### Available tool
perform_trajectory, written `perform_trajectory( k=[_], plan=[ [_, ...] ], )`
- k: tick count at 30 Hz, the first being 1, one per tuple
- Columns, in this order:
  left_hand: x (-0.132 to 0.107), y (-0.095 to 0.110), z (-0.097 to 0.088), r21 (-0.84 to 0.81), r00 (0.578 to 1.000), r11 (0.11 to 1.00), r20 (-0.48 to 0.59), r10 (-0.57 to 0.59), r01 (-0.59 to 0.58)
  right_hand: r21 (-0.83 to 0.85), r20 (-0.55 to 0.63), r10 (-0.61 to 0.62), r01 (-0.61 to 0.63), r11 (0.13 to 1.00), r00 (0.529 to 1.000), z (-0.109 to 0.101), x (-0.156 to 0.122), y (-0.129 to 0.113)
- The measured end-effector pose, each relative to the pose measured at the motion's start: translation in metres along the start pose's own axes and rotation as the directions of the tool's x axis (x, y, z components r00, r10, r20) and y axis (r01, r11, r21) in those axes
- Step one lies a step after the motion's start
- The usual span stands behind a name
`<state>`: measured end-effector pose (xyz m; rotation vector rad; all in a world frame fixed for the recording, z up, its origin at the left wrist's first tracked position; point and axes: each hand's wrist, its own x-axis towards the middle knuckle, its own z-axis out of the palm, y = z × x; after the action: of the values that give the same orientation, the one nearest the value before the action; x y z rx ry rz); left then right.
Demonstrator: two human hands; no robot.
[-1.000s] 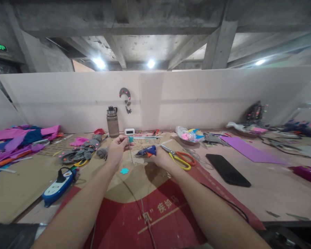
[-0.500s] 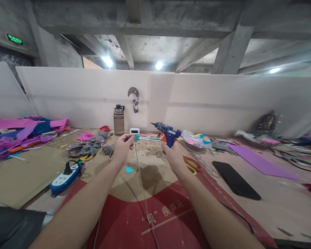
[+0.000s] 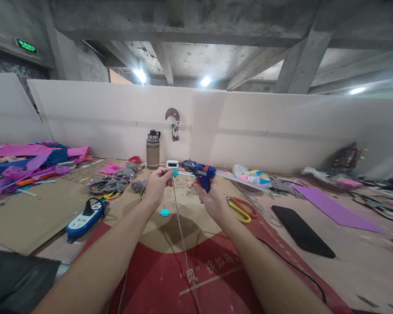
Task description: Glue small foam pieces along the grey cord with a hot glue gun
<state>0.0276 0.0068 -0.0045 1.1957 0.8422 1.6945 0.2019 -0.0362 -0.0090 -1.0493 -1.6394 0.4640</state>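
Note:
My left hand [image 3: 157, 186] is raised above the table, pinching a small teal felt piece [image 3: 175, 172] on the top end of a thin wire [image 3: 180, 226] that hangs down toward me. My right hand [image 3: 212, 201] grips a blue glue gun [image 3: 199, 172], its nozzle pointing left at the teal piece, almost touching it. A teal felt flower [image 3: 164, 212] lies on the cardboard just below my left hand.
Red and yellow scissors [image 3: 241, 207] and a black phone [image 3: 301, 231] lie to the right. A blue and white power strip [image 3: 85, 218] sits at the left. A water bottle [image 3: 153, 150], grey felt scraps [image 3: 113, 183], pink felt [image 3: 36, 155] and a purple sheet [image 3: 336, 209] surround the cardboard mat [image 3: 196, 261].
My right hand picked the glue gun up off the table, raised it and swung its nozzle left to the teal piece held by my left hand.

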Motion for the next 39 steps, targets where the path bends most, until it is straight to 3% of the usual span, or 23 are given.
perform_trajectory(
  k=[3, 13, 39],
  plan=[
    [0.0004, -0.0007, 0.0000, 0.018, 1.000, 1.000, -0.002, -0.002, 0.002, -0.050, 0.029, 0.027, -0.025, 0.998, 0.999, -0.0007, -0.0015, -0.0044],
    [0.0022, -0.0020, -0.0008, 0.033, 1.000, 0.999, -0.007, 0.009, -0.008, -0.082, 0.080, -0.079, 0.086, 0.993, 0.994, 0.0014, -0.0036, -0.0058],
    [0.0010, -0.0046, -0.0010, 0.071, 0.999, 0.996, 0.019, 0.049, -0.051, -0.147, 0.066, -0.073, 0.082, 0.986, 0.995, 0.0037, -0.0055, -0.0036]
  ],
)
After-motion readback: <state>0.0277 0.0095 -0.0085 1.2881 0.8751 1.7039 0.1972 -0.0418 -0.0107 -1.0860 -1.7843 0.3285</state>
